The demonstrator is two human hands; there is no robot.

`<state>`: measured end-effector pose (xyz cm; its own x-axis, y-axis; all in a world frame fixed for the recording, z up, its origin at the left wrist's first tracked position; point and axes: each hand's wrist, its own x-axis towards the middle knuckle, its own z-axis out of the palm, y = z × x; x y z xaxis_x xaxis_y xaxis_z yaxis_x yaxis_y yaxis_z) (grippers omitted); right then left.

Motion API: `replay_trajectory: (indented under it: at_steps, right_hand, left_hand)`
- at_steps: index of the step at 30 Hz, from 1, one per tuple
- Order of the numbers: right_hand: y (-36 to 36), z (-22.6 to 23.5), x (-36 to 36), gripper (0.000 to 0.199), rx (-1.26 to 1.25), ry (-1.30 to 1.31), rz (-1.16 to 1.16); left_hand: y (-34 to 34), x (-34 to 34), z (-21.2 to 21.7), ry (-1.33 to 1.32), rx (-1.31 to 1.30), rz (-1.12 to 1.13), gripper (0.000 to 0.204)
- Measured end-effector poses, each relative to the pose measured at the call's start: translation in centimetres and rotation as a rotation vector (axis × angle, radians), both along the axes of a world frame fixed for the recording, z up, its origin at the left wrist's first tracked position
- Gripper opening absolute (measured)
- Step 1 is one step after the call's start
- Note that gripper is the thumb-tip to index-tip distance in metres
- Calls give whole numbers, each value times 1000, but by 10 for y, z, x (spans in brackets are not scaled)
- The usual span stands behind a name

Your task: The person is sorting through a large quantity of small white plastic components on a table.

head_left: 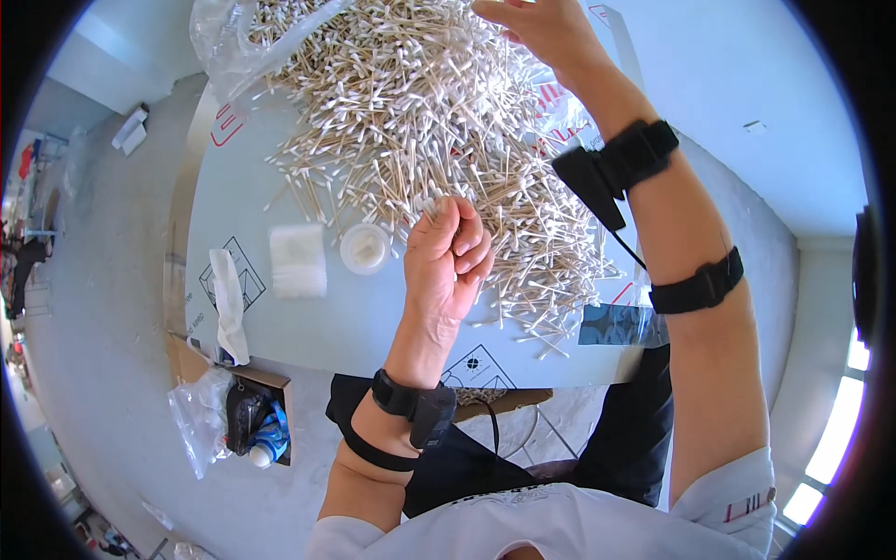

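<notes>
A large heap of cotton swabs (401, 103), with white tips and pale sticks, spreads over the table (252, 168). My left hand (448, 252) is closed at the heap's near edge, with white swab tips showing at its thumb and fingertips. Over the far right of the heap is my right hand (546, 33), its visible fingers stretched out to the left; the top of the hand is cut off by the picture's edge. Left of my left hand stands a small round clear container (365, 249) with something white inside. Beside it lies a white rectangular packet (298, 261).
A crumpled white strip (229, 308) lies near the table's left edge. Clear plastic bags (247, 47) border the heap at the far side. Below the table's left corner, an open cardboard box (285, 420) holds a blue bottle (271, 439). Dark tape (621, 325) marks the right front edge.
</notes>
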<state>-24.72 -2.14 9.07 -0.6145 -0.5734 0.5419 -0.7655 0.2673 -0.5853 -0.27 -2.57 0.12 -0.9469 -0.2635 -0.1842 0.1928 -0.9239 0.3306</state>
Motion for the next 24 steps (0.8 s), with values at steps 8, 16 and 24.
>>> replay_trajectory:
  at_steps: [8, 16, 24]
  right_hand:
    - [100, -25, 91, 18, -132, -556, -52]
    - [239, -47, 226, 9, -125, -935, -157]
    - [307, -71, 272, 8, -313, -1212, -134]
  left_hand:
    - [6, 5, 4, -65, -89, 20, 25]
    - [45, 52, 25, -105, -233, -95, 25]
    - [145, 142, 8, -250, -80, -116, 19]
